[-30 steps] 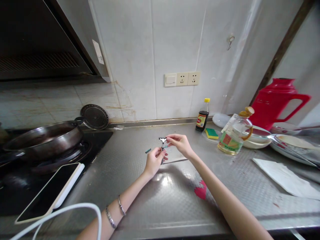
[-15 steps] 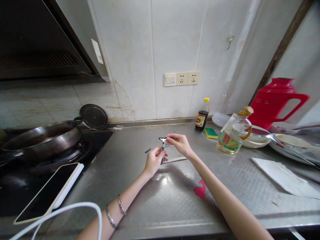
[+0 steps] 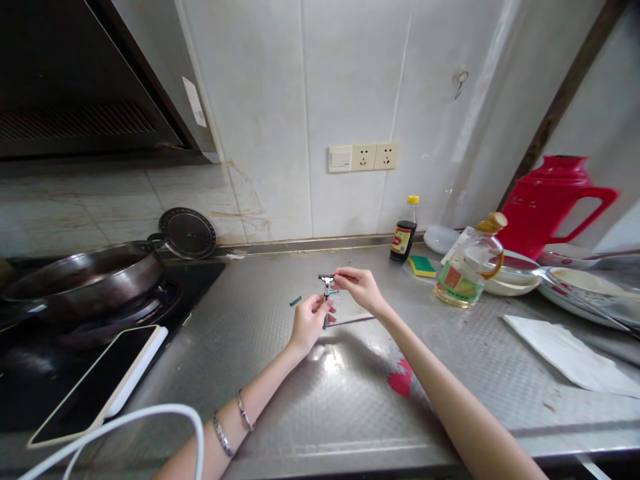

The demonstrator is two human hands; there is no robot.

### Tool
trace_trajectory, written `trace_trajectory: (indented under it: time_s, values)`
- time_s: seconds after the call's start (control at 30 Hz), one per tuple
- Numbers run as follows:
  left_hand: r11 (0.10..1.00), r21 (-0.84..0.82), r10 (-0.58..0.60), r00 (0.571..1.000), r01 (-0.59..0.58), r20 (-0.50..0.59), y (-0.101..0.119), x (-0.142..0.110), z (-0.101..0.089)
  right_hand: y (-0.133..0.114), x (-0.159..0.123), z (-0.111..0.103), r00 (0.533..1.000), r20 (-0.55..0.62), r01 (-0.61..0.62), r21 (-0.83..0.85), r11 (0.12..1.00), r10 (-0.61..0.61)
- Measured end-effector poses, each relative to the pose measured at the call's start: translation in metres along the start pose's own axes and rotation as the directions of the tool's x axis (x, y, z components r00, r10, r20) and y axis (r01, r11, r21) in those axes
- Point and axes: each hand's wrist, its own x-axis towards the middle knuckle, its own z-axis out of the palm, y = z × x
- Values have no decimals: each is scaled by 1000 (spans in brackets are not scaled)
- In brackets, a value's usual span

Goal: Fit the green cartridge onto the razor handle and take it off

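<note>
Barely anything has moved since half a second ago; at most, the T-shaped razor (image 3: 327, 283) has edged toward three o'clock. From it, around eight o'clock, a small green strip (image 3: 295, 301) lies loose on the desk (image 3: 235, 360). Next, my left hand (image 3: 309, 323) is clamped on the razor's handle, upright between my hands, seemingly to steady its head for my right hand (image 3: 362, 289); whether those fingertips pinch its end, I cannot tell.

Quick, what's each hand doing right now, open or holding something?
Left hand: closed, holding the razor by its handle.
Right hand: fingers closed together at the razor's head; whether they grip it cannot be told.
</note>
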Motion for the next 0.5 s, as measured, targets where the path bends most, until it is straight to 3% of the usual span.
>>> trace_trajectory:
  time_s: [0.5]
  values:
    - [999,37,30,1000,-30,5,-2,2,-1,-1,1,-1,999,12,44,-73,996,-43]
